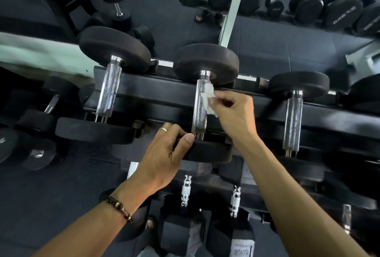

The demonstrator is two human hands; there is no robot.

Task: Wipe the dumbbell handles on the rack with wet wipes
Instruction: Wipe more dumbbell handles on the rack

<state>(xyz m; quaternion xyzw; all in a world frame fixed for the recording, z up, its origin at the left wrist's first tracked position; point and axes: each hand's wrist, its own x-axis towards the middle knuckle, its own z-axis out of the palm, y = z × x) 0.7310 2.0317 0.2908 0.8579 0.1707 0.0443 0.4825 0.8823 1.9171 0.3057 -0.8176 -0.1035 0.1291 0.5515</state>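
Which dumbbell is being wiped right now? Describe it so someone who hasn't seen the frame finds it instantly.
Start at the black rack, top row, where three round-headed dumbbells show knurled chrome handles. It is the middle dumbbell. Unlike its neighbours, it has a white wet wipe pressed to its handle by the right hand, while the left hand grips its near head.

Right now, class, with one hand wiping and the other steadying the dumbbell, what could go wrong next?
1. The right hand pinches only a small crumpled wipe, so it may miss the lower handle.
2. The left hand grips the near weight head; if the dumbbell rolls, its thumb could get pinched.
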